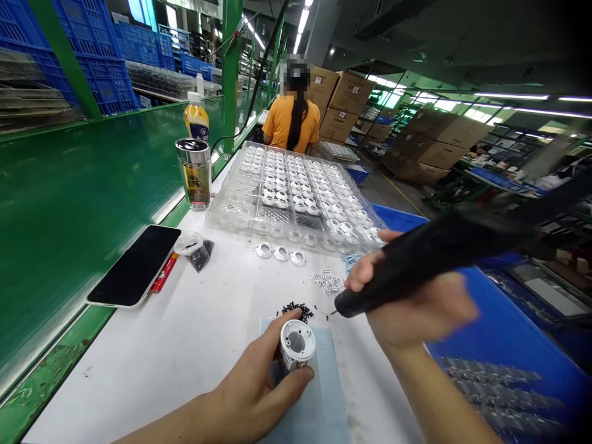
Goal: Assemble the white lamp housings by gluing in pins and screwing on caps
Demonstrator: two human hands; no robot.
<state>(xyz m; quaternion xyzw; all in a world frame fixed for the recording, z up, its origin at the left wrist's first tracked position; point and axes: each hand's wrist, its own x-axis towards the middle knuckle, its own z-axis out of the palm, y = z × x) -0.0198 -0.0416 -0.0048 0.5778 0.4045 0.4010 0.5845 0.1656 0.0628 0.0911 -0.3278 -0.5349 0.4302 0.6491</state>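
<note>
My left hand [259, 376] is wrapped round a white cylindrical housing [298, 345], which stands upright over a light blue mat [328, 370] with its open top facing up. In my right hand [416, 308] is a black electric screwdriver [416, 259], blurred by motion, its thin bit pointing down and left. The bit tip hovers apart from the housing, near a small black screw. Just beyond the housing lies a pile of black screws [296, 310]. Farther off are a heap of small white parts [326, 280] and three white ring-shaped discs [281, 253].
A clear tray [250, 209] of white discs stands at the back. On the left are a phone [134, 265], a small black bag [201, 256], a glass tumbler [194, 176] and a yellow bottle [197, 117]. A blue bin [490, 320] is at right; a person in orange [287, 123] sits ahead.
</note>
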